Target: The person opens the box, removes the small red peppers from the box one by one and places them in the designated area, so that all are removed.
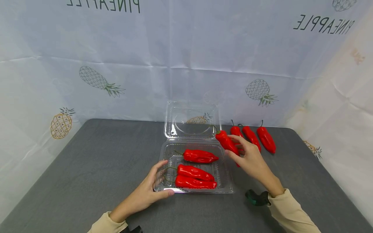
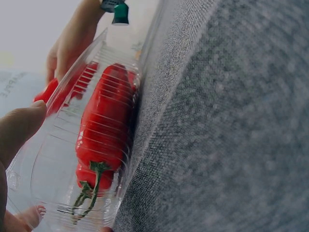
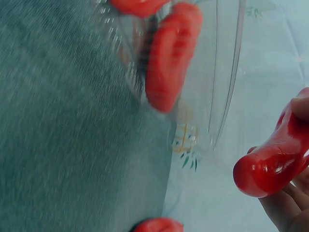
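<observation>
My right hand [image 1: 251,159] pinches a red chili pepper [image 1: 226,142] between thumb and fingers, close over the right edge of an open clear plastic clamshell container [image 1: 225,187]. That pepper's smooth rounded end faces the camera in the right wrist view. Inside the container one pepper [image 1: 200,156] lies towards the back, while two others, the nearer one [image 1: 196,182] by the front wall, lie side by side with stems to the left. At the front left corner, my left hand [image 1: 145,194] holds the container, its thumb [image 2: 30,124] on the rim and fingers at the left side.
The clear lid [image 1: 190,124] stands raised behind the container, near the patterned cloth backdrop [image 1: 186,64]. Right of it, several red peppers, among them the rightmost one [image 1: 266,139], lie on the dark grey table [image 1: 110,161], partly behind the right hand.
</observation>
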A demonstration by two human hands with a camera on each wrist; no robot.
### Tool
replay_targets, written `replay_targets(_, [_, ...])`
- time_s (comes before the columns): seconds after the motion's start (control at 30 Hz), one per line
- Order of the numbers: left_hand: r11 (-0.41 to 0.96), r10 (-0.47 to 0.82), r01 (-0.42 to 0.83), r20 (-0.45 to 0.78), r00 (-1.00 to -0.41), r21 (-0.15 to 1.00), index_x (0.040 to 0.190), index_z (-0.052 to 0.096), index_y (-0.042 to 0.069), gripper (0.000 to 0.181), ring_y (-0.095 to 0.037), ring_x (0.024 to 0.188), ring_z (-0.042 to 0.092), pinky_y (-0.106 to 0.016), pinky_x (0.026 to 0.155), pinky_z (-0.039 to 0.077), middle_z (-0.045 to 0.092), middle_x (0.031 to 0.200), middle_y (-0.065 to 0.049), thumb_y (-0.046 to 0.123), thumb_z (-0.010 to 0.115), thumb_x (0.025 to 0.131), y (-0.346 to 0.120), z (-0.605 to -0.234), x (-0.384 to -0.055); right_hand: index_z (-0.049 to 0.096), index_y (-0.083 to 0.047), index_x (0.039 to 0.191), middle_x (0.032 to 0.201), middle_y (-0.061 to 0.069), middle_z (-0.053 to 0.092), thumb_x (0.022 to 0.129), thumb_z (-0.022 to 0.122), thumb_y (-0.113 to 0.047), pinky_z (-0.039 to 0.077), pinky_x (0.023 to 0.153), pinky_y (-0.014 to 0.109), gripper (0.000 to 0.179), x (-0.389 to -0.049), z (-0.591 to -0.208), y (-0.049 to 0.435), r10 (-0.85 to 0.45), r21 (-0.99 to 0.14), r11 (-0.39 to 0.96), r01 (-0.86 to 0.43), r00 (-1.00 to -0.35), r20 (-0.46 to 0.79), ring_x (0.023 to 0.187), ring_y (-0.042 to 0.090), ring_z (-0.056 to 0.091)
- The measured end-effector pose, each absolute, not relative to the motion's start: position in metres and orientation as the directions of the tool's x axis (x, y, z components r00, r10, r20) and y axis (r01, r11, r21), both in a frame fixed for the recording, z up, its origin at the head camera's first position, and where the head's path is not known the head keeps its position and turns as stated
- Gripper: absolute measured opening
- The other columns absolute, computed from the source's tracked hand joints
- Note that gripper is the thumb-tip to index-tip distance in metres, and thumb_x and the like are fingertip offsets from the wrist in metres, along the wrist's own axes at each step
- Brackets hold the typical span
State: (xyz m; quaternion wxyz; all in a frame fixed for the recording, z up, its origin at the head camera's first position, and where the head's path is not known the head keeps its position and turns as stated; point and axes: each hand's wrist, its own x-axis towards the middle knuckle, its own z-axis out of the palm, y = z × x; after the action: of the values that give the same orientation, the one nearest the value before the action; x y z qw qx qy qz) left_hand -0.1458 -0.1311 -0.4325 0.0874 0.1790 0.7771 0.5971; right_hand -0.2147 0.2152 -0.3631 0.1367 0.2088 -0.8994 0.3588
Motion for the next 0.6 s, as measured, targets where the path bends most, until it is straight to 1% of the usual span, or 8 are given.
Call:
replay_targets(0.3, [0.226,0.385,0.161,0.064,-0.921,0.961,0.155,0.017,0.011,0.095,-0.042,0.150,0.022,-0.049,0.119,0.029,0.014,0.164,-0.015,0.023,0.079,0.085,-0.131,-0.432,-0.146,0.051,0.004,0.135,0.112,0.025,0.068,0.087,0.074,-0.004,0.064,0.075,0.048,0.054,-0.219,-0.366,0.239,-0.211,-0.575,0.702,-0.420,-0.894,0.395,0.091,0.038,0.071])
replay_targets(0.43, [0.232,0.380,0.156,0.058,-0.923,0.960,0.155,0.017,0.011,0.095,-0.042,0.150,0.023,-0.049,0.119,0.029,0.014,0.164,-0.014,0.024,0.079,0.085,-0.131,-0.432,-0.146,0.050,0.004,0.135,0.114,0.027,0.066,0.088,0.072,-0.005,0.064,0.071,0.046,0.053,-0.220,-0.365,0.251,-0.188,-0.578,0.713,-0.397,-0.903,0.387,0.089,0.040,0.071])
replay_targets(0.53, [0.229,0.379,0.154,0.058,-0.924,0.961,0.155,0.017,0.011,0.095,-0.042,0.150,0.023,-0.049,0.119,0.028,0.014,0.164,-0.015,0.023,0.080,0.084,-0.131,-0.432,-0.146,0.050,0.004,0.136,0.118,0.028,0.065,0.088,0.072,-0.007,0.064,0.073,0.049,0.053,-0.221,-0.365,0.258,-0.166,-0.575,0.724,-0.380,-0.906,0.390,0.092,0.042,0.070])
replay_targets(0.6, [0.226,0.380,0.155,0.060,-0.923,0.962,0.155,0.017,0.011,0.095,-0.042,0.150,0.023,-0.049,0.119,0.028,0.015,0.164,-0.015,0.023,0.080,0.084,-0.131,-0.432,-0.146,0.050,0.005,0.136,0.119,0.029,0.064,0.089,0.072,-0.007,0.062,0.075,0.054,0.053,-0.221,-0.364,0.263,-0.152,-0.565,0.737,-0.372,-0.905,0.398,0.094,0.045,0.069])
